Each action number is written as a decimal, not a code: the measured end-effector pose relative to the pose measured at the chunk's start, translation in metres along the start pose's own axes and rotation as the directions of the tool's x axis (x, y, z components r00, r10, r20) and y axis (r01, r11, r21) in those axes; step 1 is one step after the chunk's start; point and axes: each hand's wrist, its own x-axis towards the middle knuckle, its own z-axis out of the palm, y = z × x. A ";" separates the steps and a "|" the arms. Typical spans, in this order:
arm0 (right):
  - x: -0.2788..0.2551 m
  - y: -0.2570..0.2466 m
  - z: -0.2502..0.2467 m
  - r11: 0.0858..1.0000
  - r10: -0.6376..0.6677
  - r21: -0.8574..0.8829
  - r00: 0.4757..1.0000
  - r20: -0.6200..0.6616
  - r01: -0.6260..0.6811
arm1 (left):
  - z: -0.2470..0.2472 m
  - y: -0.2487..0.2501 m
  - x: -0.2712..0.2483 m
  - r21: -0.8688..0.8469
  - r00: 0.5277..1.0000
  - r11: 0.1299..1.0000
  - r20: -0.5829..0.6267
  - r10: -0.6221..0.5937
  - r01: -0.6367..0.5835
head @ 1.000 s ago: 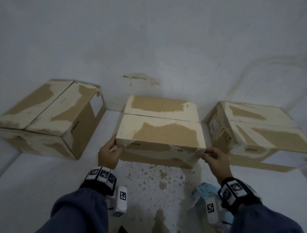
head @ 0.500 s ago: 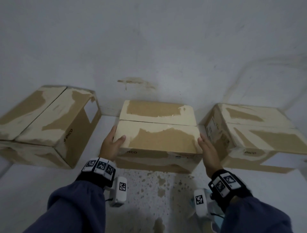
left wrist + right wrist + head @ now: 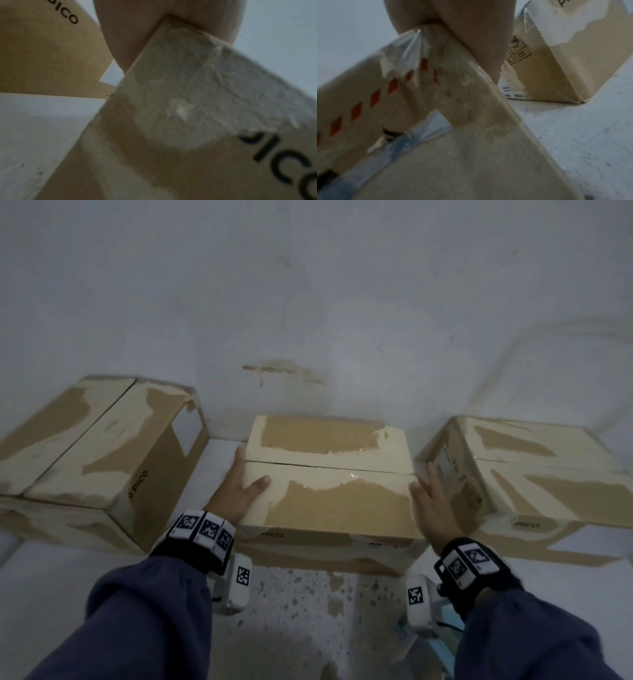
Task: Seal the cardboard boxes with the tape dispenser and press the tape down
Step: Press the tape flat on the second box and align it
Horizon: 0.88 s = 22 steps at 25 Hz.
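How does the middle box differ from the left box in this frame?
The middle box sits square to the camera, its flap seam running side to side; the left box is turned at an angle, its seam running away from the camera. The left hand and right hand press against the middle box's two ends; nothing touches the left box. Both are brown cardboard with torn pale patches, flaps closed, printed PICO.

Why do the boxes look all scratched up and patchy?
The brown top layer is torn off the middle box, left box and right box, leaving pale ragged patches. The left box also sits askew.
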 end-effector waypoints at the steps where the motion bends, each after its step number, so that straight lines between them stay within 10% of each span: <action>1: 0.000 0.000 -0.002 0.999 -0.025 -0.041 0.999 0.023 0.026 | -0.001 0.002 -0.001 -0.032 0.999 0.999 0.041 0.002 -0.001; 4: 0.003 -0.010 -0.006 0.985 -0.050 -0.162 0.995 0.082 0.063 | -0.007 0.006 -0.002 0.050 0.998 0.999 0.063 -0.011 0.008; 7: 0.003 -0.026 0.002 0.806 -0.032 -0.591 0.999 0.015 0.035 | -0.001 0.016 -0.003 0.570 1.000 0.822 -0.012 0.022 -0.011; 10: -0.007 -0.053 0.048 0.589 -0.148 -0.738 0.942 0.302 0.329 | 0.031 0.043 -0.010 0.682 0.951 0.668 0.155 0.266 -0.298; 14: -0.009 -0.062 0.097 0.346 -0.069 -0.762 0.824 0.562 0.548 | 0.055 0.050 -0.006 0.689 0.905 0.587 0.344 0.252 -0.425; 19: -0.003 -0.048 0.069 0.385 -0.094 -0.751 0.832 0.546 0.536 | 0.034 0.030 0.002 0.748 0.917 0.530 0.316 0.244 -0.399; 22: 0.003 -0.032 0.026 0.456 -0.064 -0.790 0.900 0.431 0.411 | 0.009 0.009 0.007 0.714 0.959 0.642 0.185 0.213 -0.280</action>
